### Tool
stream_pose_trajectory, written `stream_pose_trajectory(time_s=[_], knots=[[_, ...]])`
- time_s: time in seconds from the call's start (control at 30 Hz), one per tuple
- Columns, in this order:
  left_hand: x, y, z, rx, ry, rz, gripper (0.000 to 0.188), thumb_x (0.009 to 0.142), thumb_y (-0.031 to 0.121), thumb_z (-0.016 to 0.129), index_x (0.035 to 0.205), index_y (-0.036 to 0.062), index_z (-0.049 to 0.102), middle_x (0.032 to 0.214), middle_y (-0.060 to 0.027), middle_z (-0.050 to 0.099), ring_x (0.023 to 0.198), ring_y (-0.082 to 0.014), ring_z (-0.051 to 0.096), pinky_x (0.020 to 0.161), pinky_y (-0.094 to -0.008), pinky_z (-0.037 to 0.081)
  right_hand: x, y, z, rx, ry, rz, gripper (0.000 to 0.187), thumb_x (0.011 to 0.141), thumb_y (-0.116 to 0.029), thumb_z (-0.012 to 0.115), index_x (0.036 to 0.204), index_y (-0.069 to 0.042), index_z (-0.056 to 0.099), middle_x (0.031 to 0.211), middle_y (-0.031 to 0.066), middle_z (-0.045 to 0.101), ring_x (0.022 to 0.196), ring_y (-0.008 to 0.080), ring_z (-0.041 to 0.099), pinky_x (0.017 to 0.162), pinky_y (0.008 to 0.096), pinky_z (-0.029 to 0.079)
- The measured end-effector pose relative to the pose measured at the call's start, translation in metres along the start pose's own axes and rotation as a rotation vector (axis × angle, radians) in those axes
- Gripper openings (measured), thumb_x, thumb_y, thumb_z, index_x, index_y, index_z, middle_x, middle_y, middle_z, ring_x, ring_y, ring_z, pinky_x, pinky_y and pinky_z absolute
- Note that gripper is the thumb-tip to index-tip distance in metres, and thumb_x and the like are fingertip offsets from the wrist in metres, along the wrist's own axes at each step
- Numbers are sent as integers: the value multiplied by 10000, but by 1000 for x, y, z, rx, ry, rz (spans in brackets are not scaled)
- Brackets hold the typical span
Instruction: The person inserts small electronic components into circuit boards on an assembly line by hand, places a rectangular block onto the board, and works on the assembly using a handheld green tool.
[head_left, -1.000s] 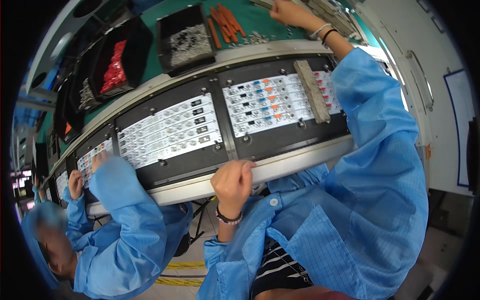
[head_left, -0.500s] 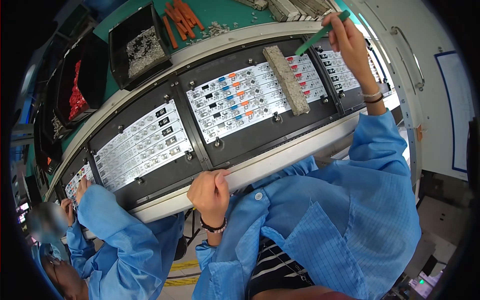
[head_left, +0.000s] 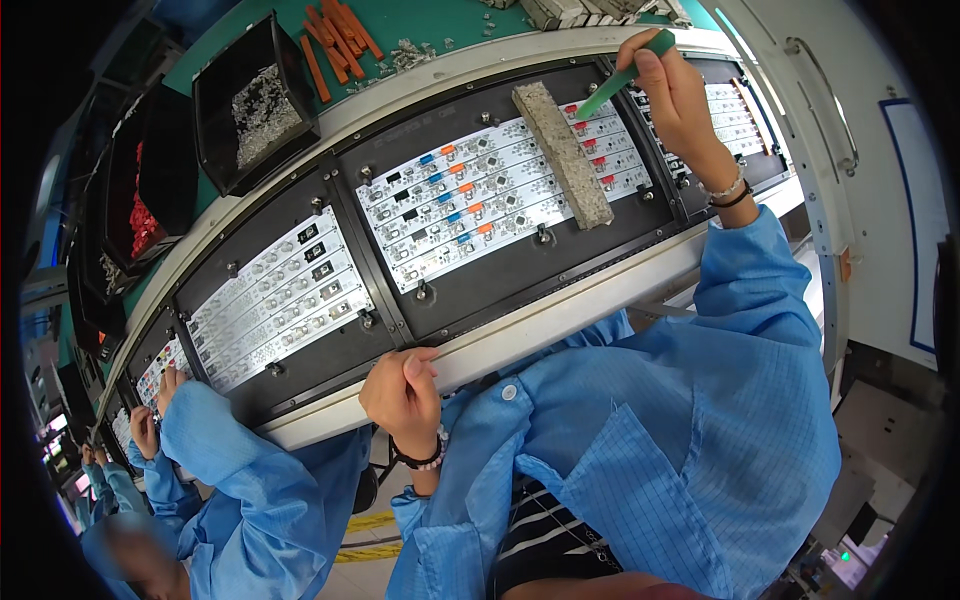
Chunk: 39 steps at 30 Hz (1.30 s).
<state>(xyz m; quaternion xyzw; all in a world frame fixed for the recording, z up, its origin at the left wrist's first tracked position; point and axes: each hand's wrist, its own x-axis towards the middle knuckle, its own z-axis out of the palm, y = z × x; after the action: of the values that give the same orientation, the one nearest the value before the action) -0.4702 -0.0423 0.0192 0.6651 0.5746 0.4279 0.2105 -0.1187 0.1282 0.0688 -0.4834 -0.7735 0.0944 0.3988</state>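
My right hand (head_left: pixel 676 100) pinches a green flat stick (head_left: pixel 612 90) above a white circuit board panel (head_left: pixel 530 165). The stick points down and left, its tip close to the uppermost of several small red parts (head_left: pixel 589 146); contact I cannot tell. Just left of those parts, a grey speckled bar (head_left: pixel 563 152) lies across the panel. Rows of blue, orange and black parts show on the panel's left half. It sits in a black carrier frame (head_left: pixel 440 315) with small clamps. My left hand (head_left: pixel 402 400), curled closed with nothing seen in it, rests at the pale rail (head_left: pixel 540 325).
Black bins hold clear parts (head_left: pixel 266 118) and red parts (head_left: pixel 142 215). Orange sticks (head_left: pixel 340 42) and grey bars (head_left: pixel 575 12) lie on the green bench. More panels (head_left: pixel 290 300) sit left and right. A co-worker's blue sleeve (head_left: pixel 240 440) is at my left.
My right hand has come down and left, bringing the stick's tip lower toward the red parts. My left hand has shifted slightly left. The view has moved a little.
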Motion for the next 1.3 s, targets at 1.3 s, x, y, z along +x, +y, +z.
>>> stream_pose_trajectory(time_s=[1.3], knots=[[3, -4, -11, -38, -8, -27, 192, 875, 24, 529, 724, 23, 647, 568, -44, 567, 460, -173, 523, 450, -287, 373, 11, -88, 12, 349, -381, 92, 308, 973, -306, 527, 1190, -90, 494, 806, 51, 616, 573, 108, 545, 516, 203, 453]])
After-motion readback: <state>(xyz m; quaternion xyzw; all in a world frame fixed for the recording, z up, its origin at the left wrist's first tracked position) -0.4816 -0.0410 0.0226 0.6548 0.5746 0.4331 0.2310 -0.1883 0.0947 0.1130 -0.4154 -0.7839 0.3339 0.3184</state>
